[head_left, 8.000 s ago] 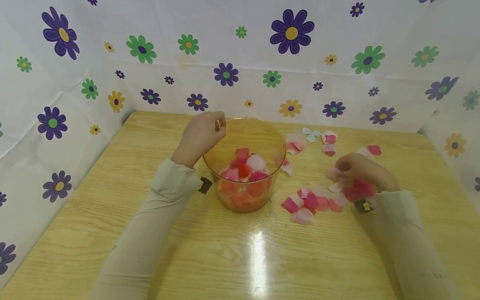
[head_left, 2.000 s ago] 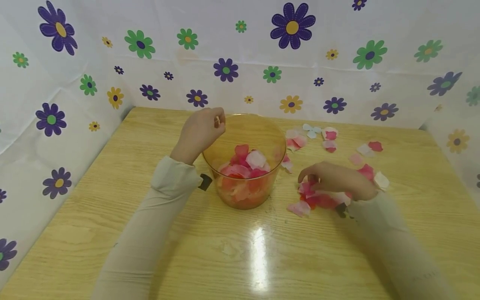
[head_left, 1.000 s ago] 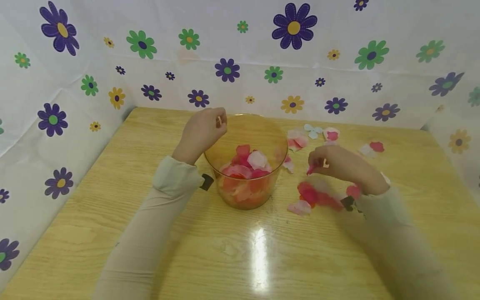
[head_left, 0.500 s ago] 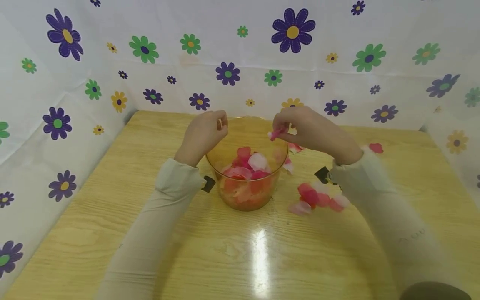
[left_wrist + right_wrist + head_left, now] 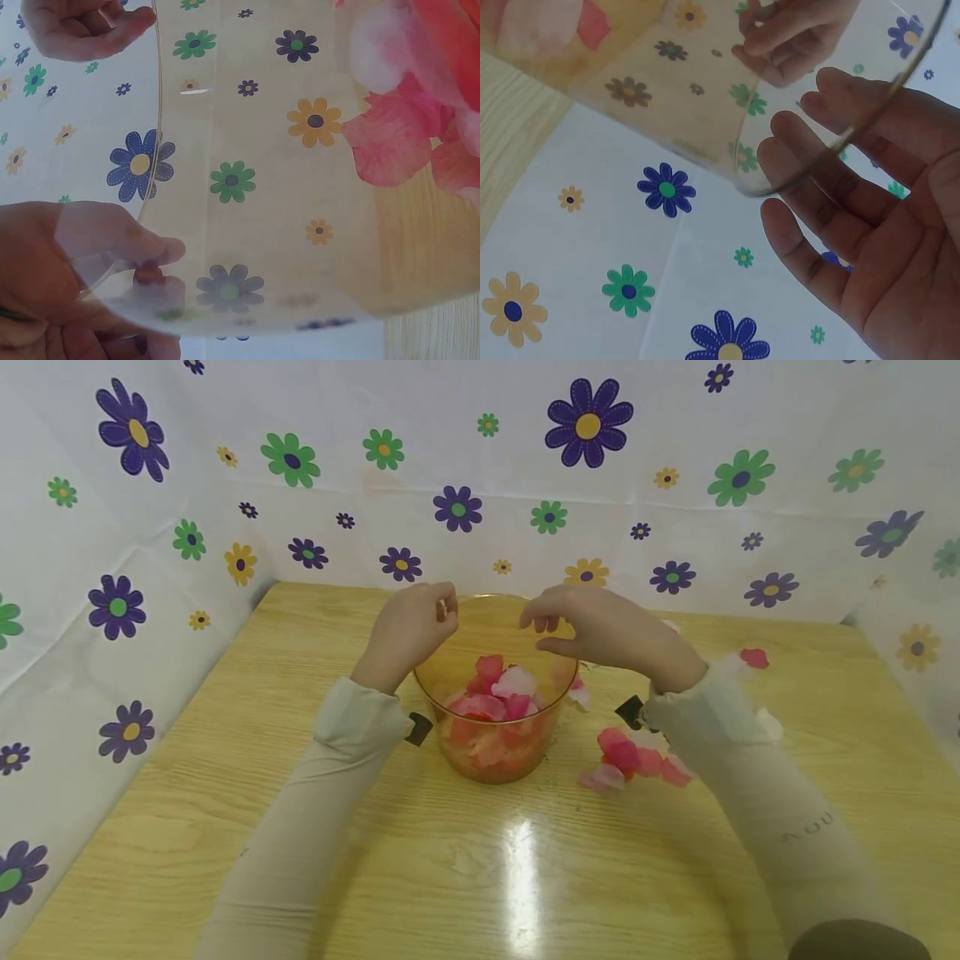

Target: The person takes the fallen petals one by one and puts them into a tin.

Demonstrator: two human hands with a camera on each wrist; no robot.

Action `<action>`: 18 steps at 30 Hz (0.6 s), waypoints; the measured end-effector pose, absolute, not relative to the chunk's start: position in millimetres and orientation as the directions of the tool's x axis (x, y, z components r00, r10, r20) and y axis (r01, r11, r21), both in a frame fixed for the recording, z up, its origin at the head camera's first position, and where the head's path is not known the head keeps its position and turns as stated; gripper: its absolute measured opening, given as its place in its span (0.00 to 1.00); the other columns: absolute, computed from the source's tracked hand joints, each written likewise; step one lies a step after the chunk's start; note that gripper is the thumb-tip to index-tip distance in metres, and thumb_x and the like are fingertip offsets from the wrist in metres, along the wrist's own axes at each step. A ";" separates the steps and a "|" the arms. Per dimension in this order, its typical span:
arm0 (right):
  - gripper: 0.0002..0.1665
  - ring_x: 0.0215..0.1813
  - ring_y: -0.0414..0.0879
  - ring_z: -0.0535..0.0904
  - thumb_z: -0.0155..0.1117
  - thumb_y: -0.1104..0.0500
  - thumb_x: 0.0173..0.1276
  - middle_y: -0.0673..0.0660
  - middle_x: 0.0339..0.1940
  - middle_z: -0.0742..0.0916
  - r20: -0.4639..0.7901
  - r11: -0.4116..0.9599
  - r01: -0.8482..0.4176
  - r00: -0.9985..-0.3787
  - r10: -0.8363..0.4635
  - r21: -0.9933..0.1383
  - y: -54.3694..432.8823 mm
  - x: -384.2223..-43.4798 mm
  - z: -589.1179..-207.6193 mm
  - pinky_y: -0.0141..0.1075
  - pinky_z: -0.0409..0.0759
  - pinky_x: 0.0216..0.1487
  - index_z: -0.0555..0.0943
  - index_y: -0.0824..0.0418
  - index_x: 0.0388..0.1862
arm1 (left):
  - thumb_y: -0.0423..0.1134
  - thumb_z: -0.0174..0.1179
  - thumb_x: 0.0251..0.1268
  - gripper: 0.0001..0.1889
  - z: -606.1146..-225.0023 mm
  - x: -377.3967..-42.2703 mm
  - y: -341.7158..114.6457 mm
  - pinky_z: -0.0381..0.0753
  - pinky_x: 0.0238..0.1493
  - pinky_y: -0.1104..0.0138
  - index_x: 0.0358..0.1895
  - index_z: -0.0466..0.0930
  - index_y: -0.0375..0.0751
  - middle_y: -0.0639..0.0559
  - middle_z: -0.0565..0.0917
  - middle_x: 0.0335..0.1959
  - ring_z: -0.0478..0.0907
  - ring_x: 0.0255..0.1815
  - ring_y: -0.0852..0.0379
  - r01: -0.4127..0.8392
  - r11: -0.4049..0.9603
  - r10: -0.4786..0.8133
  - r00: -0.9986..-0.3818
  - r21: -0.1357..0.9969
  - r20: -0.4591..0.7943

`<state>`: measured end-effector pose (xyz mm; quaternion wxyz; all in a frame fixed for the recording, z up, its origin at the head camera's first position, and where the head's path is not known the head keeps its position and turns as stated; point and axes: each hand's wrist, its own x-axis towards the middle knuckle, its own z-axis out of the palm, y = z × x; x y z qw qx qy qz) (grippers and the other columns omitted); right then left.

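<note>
A clear amber tub (image 5: 495, 722) stands mid-table, its bottom heaped with red, pink and whitish petals (image 5: 489, 672). At its left rim is my left hand (image 5: 408, 631), fingers curled and gripping the edge. In the left wrist view, that hand's thumb and fingers (image 5: 150, 262) lie right along the tub's rim. Over the right side of the opening hovers my right hand (image 5: 600, 627), thumb and fingers apart. The right wrist view shows its relaxed fingers (image 5: 810, 225) holding nothing, partly seen through the clear wall.
A loose cluster of petals (image 5: 630, 756) lies on the wooden table (image 5: 450, 860) right of the tub. Farther right are a red petal (image 5: 754, 657) and a whitish one (image 5: 768, 724). My right arm hides part of the back-right table. A flower-print cloth (image 5: 495, 468) hangs behind.
My right hand took a pink petal from the right-hand cluster, carried it left over the tub and let it go. A pink petal now lies on the heap. My left hand stayed put.
</note>
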<state>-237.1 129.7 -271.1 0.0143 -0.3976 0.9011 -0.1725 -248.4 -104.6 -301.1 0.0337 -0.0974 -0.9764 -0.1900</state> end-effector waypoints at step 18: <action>0.12 0.43 0.53 0.79 0.61 0.63 0.64 0.63 0.40 0.85 0.141 0.788 -0.426 -0.902 -0.408 -0.445 245.5 -254.8 -308.0 0.51 0.76 0.51 0.80 0.65 0.46 | 0.37 0.51 0.63 0.07 -300.1 -249.3 -103.4 0.69 0.32 0.64 0.39 0.76 0.41 0.45 0.79 0.33 0.71 0.32 0.50 0.197 0.912 0.176 -0.980 0.361 0.090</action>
